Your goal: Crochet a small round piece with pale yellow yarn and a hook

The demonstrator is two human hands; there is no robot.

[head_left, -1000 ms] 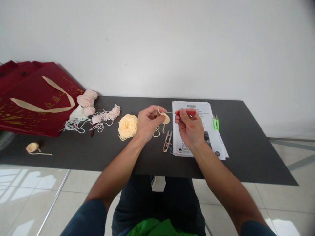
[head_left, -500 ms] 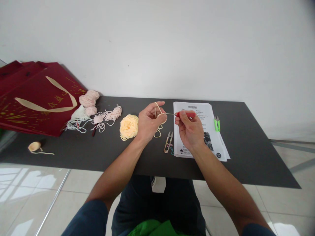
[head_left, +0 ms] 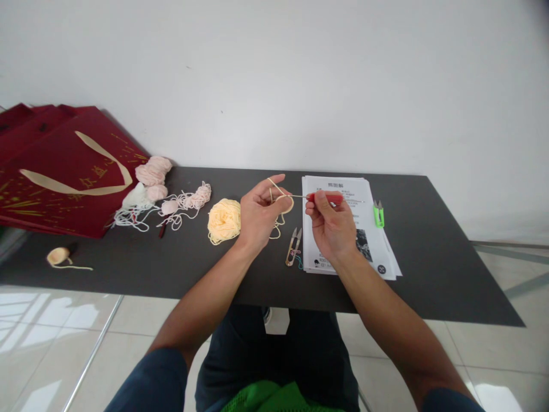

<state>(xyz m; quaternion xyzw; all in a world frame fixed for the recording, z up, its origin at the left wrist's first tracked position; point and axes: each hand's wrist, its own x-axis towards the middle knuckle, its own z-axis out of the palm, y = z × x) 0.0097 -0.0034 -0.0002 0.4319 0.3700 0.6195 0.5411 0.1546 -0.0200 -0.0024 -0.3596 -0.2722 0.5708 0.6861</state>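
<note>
My right hand (head_left: 332, 226) grips a crochet hook (head_left: 328, 198) by its red handle, with the thin metal shaft pointing left. The hook's tip reaches the pinched thumb and finger of my left hand (head_left: 261, 214). Pale yellow yarn (head_left: 277, 186) runs over the raised left index finger and loops around by the thumb; a small piece of work there is mostly hidden by the fingers. Just left of that hand lies a yellow yarn ball (head_left: 224, 220), and loose strands hang below the fingers. Beneath my right hand is a stack of printed sheets (head_left: 343, 269).
Silver thread snips (head_left: 293, 249) lie left of the sheets, green-handled snips (head_left: 378, 214) at their right edge. Pink yarn (head_left: 153, 170) and white yarn (head_left: 134, 197) sit by dark red paper bags (head_left: 86, 189) at left. A small cream crocheted piece (head_left: 59, 256) lies near the front-left edge.
The hook has turned slightly and shifted a little right in my right hand. The yarn loop by my left thumb looks wider. The whole view has moved slightly.
</note>
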